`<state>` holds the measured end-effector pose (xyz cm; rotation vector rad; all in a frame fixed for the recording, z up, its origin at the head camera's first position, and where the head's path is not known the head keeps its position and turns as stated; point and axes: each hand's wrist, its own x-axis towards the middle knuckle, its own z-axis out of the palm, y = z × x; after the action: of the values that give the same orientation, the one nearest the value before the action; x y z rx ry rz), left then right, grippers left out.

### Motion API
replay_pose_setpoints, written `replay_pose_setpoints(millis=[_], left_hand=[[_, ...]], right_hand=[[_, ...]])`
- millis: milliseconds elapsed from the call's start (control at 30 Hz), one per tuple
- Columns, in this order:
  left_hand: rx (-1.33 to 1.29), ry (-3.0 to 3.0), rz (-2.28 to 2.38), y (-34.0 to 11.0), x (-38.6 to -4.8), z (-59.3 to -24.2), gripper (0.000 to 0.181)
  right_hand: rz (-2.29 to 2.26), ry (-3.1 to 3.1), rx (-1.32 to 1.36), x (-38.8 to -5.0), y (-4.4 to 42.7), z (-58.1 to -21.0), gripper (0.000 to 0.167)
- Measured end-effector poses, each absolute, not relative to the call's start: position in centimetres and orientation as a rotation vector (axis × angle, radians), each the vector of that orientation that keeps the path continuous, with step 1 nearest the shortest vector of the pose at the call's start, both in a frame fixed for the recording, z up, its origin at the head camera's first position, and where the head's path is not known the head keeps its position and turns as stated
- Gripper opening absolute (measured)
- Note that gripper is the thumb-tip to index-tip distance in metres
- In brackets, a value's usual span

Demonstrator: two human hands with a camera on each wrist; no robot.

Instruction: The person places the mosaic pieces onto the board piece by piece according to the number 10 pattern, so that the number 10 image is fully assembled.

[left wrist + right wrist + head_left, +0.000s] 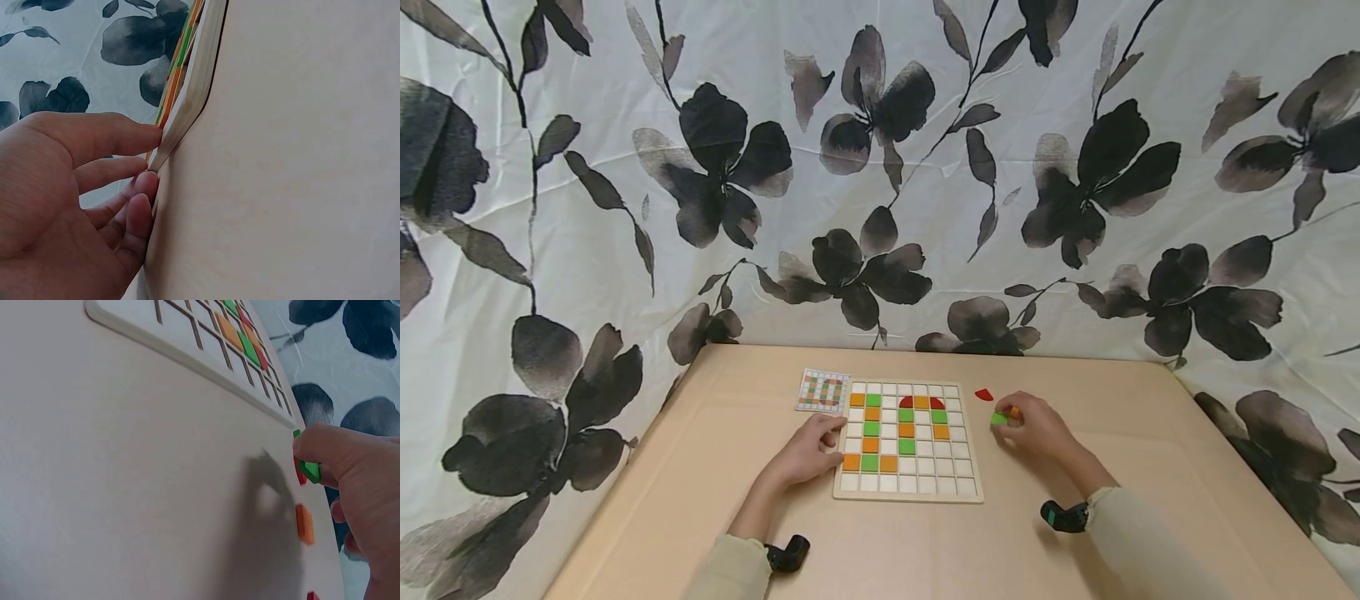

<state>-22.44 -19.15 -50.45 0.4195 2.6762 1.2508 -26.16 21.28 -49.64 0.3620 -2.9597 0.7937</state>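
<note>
A white gridded board (910,498) with orange, green and dark red tiles in some squares lies on the table. My left hand (805,452) rests at its left side, fingertips touching the board's edge (194,94). Right of the board, my right hand (1037,425) pinches a small green tile (309,467) between thumb and fingers, just above the tabletop. An orange tile (304,524) lies below that hand, partly covered by it in the head view. Behind the green tile in the right wrist view sits a red piece (300,475), partly hidden.
A small card with a coloured grid pattern (822,391) lies at the board's upper left corner. One red piece (983,394) lies right of the board's top corner. Another red bit (312,595) shows at the right wrist view's bottom edge. Floral cloth (880,200) hangs behind the table.
</note>
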Motion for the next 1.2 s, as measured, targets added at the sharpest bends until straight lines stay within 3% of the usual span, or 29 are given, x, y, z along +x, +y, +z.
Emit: replay_pose_setpoints(millis=[600,1200], left_hand=[[0.425,2.677,1.252,-19.2,-22.7,-50.6,0.058],[0.425,2.678,1.233,-19.3,-22.6,-50.6,0.057]], right_hand=[[0.997,-2.999,0.481,-23.9,15.2,-50.1,0.021],[0.987,-2.979,0.626,-23.6,13.6,-50.6,0.011]])
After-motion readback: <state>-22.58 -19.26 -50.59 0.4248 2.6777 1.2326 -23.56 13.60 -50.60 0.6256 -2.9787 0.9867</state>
